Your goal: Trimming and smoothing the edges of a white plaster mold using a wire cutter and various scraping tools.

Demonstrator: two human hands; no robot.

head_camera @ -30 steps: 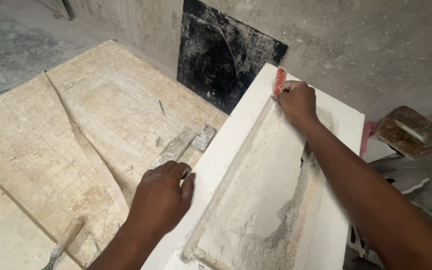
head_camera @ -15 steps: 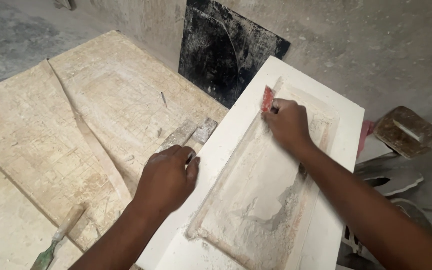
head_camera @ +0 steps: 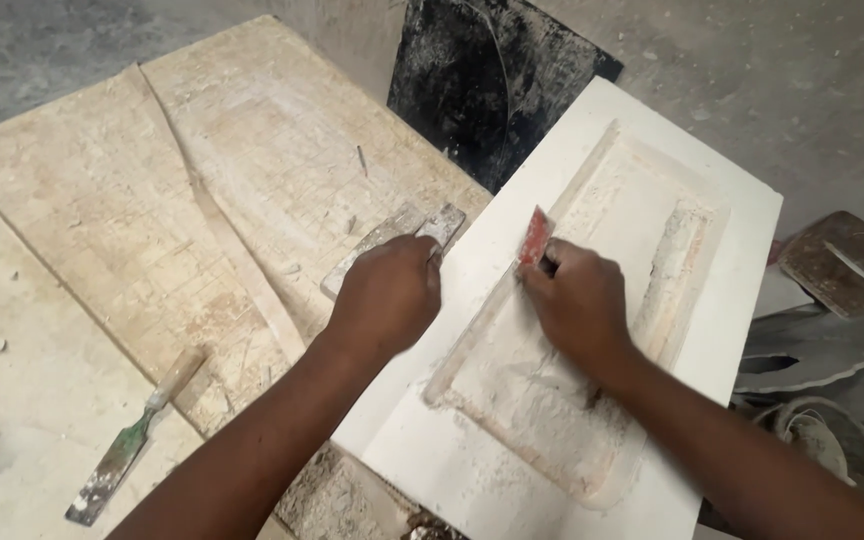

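Worktop (head_camera: 72, 330): a wide, dust-caked slab, pale beige and scored with scratches, fills the left of the view.
White panel (head_camera: 722, 300): a rectangular board with a recessed centre lies tilted across the worktop's right edge, its hollow smeared with whitish filler.
Black sheet (head_camera: 482, 80): a dark, dusty board leans behind the panel's far corner, against a grey wall.
Debris: a rusty trowel-like plate (head_camera: 842, 262) and pale broken pieces lie on the floor to the right.
Left hand (head_camera: 387, 295): fingers curled shut, it presses on the panel's left edge, covering the near end of a grey dusty block (head_camera: 402, 232) that lies on the worktop just beside the panel.
Right hand (head_camera: 577, 305): closed tightly on a small red scraper (head_camera: 534, 238), whose blade touches the left rim of the panel's recess.
Chisel (head_camera: 132, 440): a wooden-handled tool with a stained green blade lies loose on the worktop at lower left, well apart from both hands.
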